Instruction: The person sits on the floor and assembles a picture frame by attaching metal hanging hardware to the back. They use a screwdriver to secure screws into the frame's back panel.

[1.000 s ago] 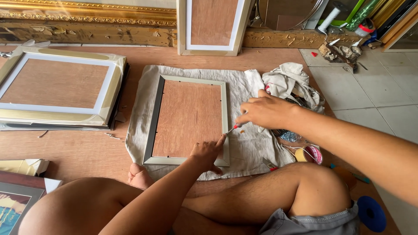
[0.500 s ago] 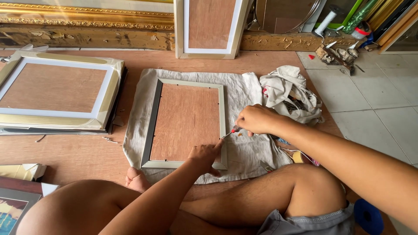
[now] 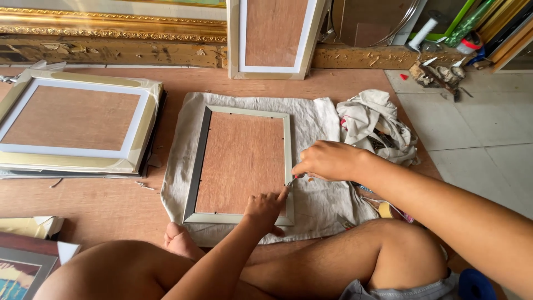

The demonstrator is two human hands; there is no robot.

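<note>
I see my right hand (image 3: 328,160) closed around a small red-handled tool (image 3: 294,179) at the right rail of the silver wooden-backed picture frame (image 3: 242,164); my left hand (image 3: 265,206), fingers loosely curled, presses its lower right corner, on the beige cloth (image 3: 322,197)

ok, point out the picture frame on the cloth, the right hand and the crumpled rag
picture frame (image 3: 243,162), head view, on its brown backing board
right hand (image 3: 327,160), head view, on the back of the hand
crumpled rag (image 3: 373,123), head view, on its bunched pale folds
</note>
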